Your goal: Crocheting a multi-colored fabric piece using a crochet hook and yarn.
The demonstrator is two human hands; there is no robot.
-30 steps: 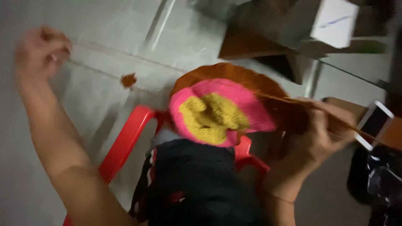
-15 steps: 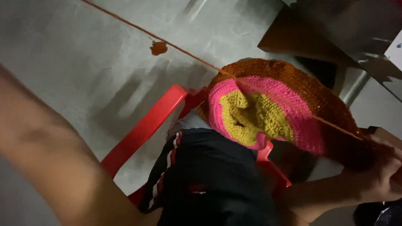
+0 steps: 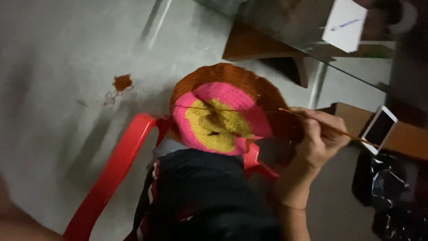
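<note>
One hand, the right hand (image 3: 318, 140), pinches a thin hook (image 3: 312, 121) at 3 o'clock of the crochet piece (image 3: 218, 118); left fingers cannot be told

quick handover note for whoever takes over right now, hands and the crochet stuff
Right hand: fingers pinch a thin hook at the edge of the crochet piece.
Left hand: only a blurred bit of arm shows at the lower left corner; hand out of view.
Crochet piece lies on the lap over a red chair: yellow centre, pink ring and brown outer band are worked.
Yarn scrap on the floor; phone at right.
Left: brown edge in progress.
</note>
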